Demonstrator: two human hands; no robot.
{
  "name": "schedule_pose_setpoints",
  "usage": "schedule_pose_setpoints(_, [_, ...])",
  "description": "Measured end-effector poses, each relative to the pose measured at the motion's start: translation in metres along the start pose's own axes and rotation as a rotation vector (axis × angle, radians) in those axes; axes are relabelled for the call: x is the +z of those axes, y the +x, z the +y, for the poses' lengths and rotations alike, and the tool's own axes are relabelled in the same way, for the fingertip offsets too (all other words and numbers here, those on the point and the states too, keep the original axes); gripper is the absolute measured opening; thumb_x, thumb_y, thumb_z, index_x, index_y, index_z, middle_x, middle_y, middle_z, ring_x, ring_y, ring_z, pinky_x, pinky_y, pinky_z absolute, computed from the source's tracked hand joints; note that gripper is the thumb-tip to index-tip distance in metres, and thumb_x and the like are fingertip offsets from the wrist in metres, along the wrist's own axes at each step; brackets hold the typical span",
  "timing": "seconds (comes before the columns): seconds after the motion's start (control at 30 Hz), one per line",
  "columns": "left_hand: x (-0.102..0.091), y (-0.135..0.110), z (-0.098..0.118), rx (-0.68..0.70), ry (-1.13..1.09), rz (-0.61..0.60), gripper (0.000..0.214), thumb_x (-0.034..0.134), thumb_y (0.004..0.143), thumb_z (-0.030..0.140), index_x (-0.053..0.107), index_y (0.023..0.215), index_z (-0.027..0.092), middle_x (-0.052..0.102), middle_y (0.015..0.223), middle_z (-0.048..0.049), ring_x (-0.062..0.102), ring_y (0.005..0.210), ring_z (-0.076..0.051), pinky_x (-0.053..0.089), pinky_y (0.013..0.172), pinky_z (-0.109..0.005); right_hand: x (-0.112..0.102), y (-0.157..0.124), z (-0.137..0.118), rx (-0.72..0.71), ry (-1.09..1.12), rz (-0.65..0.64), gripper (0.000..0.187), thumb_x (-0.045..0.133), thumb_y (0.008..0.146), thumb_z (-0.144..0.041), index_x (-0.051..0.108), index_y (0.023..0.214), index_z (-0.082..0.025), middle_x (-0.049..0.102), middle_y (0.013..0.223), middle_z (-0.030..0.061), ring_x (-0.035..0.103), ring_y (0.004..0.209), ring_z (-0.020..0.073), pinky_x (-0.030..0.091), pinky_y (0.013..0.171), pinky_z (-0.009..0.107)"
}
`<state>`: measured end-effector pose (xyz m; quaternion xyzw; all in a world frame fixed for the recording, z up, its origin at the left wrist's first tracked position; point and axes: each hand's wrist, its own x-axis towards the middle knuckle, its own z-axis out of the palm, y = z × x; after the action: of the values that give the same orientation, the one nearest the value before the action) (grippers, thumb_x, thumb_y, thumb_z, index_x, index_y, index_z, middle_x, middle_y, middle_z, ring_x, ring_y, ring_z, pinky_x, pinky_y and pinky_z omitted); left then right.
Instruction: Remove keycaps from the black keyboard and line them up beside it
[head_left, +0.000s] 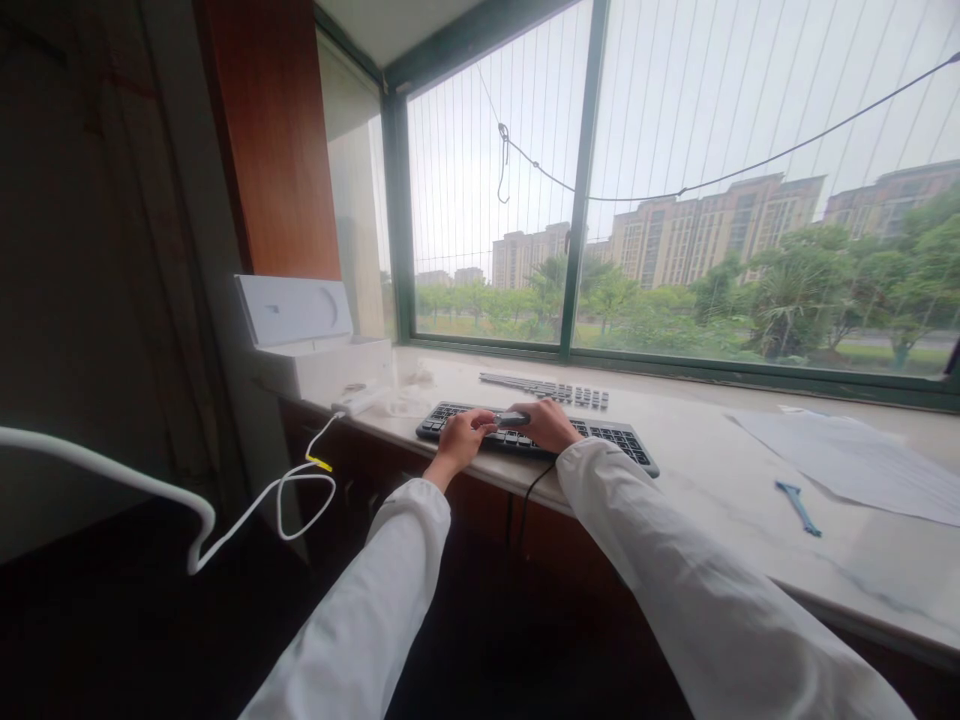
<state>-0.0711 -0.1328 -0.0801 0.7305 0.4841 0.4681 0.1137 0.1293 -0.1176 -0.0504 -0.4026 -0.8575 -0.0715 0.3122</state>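
Note:
A black keyboard (611, 440) lies on the pale windowsill counter (712, 480). Both my hands rest over its left half. Curled fingers of my left hand (463, 436) pinch the end of a small grey oblong piece (512, 418), probably a long keycap. My right hand (546, 424) is closed on the other end of the same piece, just above the keys. Rows of loose dark keycaps (551, 390) lie on the counter behind the keyboard. White sleeves cover both arms.
A white open box (315, 345) stands at the counter's left end, with a white cable (247, 510) hanging off it. A small blue tool (797, 505) and white paper sheets (862, 460) lie to the right. A large window runs behind.

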Motion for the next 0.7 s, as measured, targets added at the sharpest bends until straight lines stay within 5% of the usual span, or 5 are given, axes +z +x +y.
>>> schedule_pose_setpoints(0.43, [-0.0004,-0.0006,-0.0011,0.014,0.039,-0.014,0.021,0.062,0.082,0.028,0.071,0.100,0.024,0.074,0.094,-0.0017,0.065,0.086,-0.018,0.048,0.079,-0.027,0.0001,0.0014,-0.0008,-0.015,-0.057,-0.031,0.028,0.058,0.085,-0.043,0.073,0.101,-0.027,0.071,0.074,0.0038,0.064,0.071,0.0177,0.035,0.062,0.024])
schedule_pose_setpoints(0.7, [0.0014,-0.0046,0.0062,0.005,0.093,0.080,0.019,0.063,0.082,0.024,0.070,0.100,0.026,0.073,0.098,-0.0004,0.064,0.080,-0.015,0.046,0.076,-0.025,-0.0048,0.0021,-0.0032,0.048,-0.193,-0.075,0.032,0.053,0.084,-0.026,0.070,0.111,-0.029,0.072,0.079,0.0031,0.066,0.077,0.0187,0.037,0.066,0.024])
